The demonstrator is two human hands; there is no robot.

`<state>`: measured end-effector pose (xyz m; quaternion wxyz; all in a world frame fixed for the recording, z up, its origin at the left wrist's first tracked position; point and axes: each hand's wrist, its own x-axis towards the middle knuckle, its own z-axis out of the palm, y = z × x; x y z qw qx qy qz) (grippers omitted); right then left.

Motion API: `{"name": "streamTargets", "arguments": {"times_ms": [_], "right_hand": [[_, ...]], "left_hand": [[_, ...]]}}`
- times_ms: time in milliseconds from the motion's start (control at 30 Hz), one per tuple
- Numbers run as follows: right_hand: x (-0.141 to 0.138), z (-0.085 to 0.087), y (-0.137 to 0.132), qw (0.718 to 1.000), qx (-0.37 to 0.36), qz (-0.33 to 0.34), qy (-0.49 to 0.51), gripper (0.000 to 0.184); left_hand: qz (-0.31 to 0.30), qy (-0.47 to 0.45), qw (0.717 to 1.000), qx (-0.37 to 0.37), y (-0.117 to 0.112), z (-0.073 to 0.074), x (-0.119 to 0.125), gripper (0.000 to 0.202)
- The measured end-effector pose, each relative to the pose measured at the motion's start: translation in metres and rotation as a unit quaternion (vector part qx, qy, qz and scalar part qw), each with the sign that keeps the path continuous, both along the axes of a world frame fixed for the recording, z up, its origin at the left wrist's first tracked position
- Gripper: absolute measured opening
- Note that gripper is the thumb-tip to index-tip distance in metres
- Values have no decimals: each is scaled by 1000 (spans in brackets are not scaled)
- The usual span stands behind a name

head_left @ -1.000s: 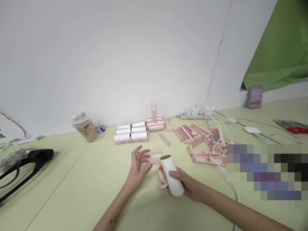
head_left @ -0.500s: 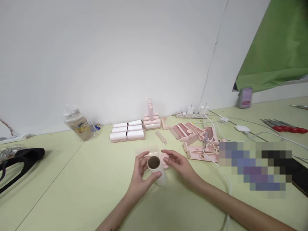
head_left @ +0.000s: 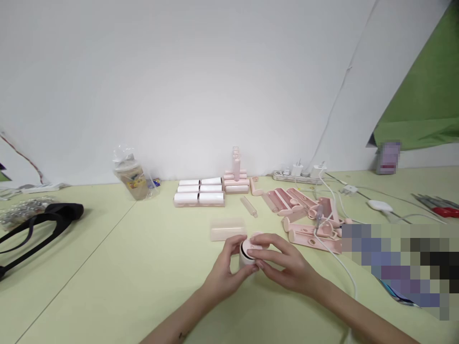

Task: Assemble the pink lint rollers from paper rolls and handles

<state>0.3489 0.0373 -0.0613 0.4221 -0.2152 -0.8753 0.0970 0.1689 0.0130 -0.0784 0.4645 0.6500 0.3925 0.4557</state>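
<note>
My left hand (head_left: 231,267) is closed around the side of a white lint roller roll (head_left: 245,260), which stands with its dark hollow end facing up. At that end, my right hand (head_left: 283,260) grips a pink round-ended part (head_left: 252,245), its fingers lying across the disc. A dark crescent of the roll's opening still shows along the left of the disc. How far the part reaches inside the roll is hidden. Just behind my hands lies a translucent pale cover (head_left: 227,230). Beyond it is a small clear pink tube (head_left: 248,206).
White rolls (head_left: 211,198) lie in rows near the wall, beside stacked pink pieces (head_left: 236,182). Pink half-shells (head_left: 315,239) are piled to the right, crossed by a white cable (head_left: 340,263). A power strip (head_left: 297,177), a bagged cup (head_left: 134,181) and a black frame (head_left: 60,217) are further out.
The pink disc has moved from beside the roll onto its open end. My right hand's fingers now lie over it. The view has shifted, and the pale cover behind is more exposed.
</note>
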Motion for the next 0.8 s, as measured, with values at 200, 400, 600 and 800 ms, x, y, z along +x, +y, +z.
{"name": "streamTargets", "arguments": {"times_ms": [200, 400, 600, 800], "right_hand": [[-3, 0, -1, 999, 27, -4, -19, 39], [-4, -6, -3, 999, 31, 17, 5, 49], [-4, 1, -1, 979, -105, -69, 159, 31], [-6, 9, -8, 982, -126, -9, 138, 25]], "left_hand": [[-3, 17, 999, 35, 1, -5, -2, 43], [6, 29, 997, 65, 1, -14, -2, 46], [82, -95, 991, -49, 7, 1, -4, 33], [65, -332, 924, -180, 11, 17, -3, 24]]}}
